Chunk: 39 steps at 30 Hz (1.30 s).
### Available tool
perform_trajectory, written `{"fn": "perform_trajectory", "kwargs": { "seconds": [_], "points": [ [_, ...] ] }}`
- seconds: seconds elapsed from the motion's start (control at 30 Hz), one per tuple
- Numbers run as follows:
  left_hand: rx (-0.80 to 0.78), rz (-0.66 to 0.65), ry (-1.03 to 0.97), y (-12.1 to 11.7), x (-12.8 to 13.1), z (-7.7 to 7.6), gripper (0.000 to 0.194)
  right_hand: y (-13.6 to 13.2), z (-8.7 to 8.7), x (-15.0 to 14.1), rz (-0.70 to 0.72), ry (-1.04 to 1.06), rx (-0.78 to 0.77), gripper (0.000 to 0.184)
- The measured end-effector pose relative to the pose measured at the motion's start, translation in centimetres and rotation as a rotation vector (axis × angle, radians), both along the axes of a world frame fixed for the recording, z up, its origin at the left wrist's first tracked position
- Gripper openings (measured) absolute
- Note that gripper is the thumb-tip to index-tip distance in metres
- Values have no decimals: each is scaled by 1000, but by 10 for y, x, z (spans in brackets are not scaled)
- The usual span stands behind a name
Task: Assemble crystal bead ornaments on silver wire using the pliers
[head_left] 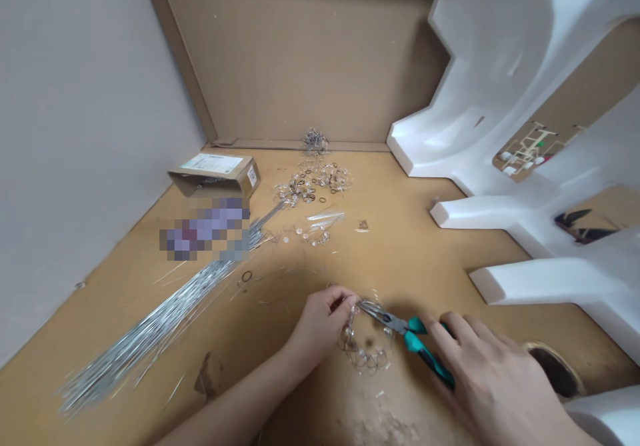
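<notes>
Near the front of the table, my left hand (pixel 327 316) pinches the upper left part of a ring of thin bent wire with clear beads (pixel 370 359). The rest of the ring hangs or lies below the fingertips; which of the two I cannot tell. My right hand (pixel 493 373) is wrapped round the teal and black handles of needle-nose pliers (pixel 395 324). The jaws of the pliers point left and meet the wire right beside my left fingertips. Whether the jaws are closed on the wire is too small to tell.
A long bundle of straight wires (pixel 170 323) lies at the left, beside a blurred-out item (pixel 205 229) and an open cardboard box (pixel 215 173). Beaded wire pieces and dark rings (pixel 313 186) are heaped behind. White moulded supports (pixel 540 279) jut in from the right.
</notes>
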State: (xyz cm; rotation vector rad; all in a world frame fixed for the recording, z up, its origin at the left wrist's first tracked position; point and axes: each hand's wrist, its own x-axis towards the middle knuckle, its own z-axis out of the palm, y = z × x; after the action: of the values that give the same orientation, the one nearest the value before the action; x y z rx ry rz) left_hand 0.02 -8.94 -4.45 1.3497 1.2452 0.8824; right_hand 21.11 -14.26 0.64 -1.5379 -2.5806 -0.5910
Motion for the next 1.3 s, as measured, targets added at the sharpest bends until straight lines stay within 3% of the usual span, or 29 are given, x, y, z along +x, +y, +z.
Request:
{"fn": "perform_trajectory", "kwargs": {
  "seconds": [0.43, 0.6, 0.77, 1.03, 1.3],
  "points": [
    [37, 82, -10, -4, 2, 3, 22, -5, -1, -7, -15, -60, 36, 35],
    [142, 78, 58, -6, 2, 6, 21, -1, 1, -3, -23, 8, -60, 23],
    [225, 114, 77, -9, 3, 6, 20, -3, -1, -7, -16, -11, 18, 19],
    [196, 151, -1, -10, 4, 4, 19, -6, -2, -7, -22, -58, 38, 32],
    [247, 153, 30, -11, 3, 3, 18, -1, 3, -6, 10, -70, 56, 26]
  ]
}}
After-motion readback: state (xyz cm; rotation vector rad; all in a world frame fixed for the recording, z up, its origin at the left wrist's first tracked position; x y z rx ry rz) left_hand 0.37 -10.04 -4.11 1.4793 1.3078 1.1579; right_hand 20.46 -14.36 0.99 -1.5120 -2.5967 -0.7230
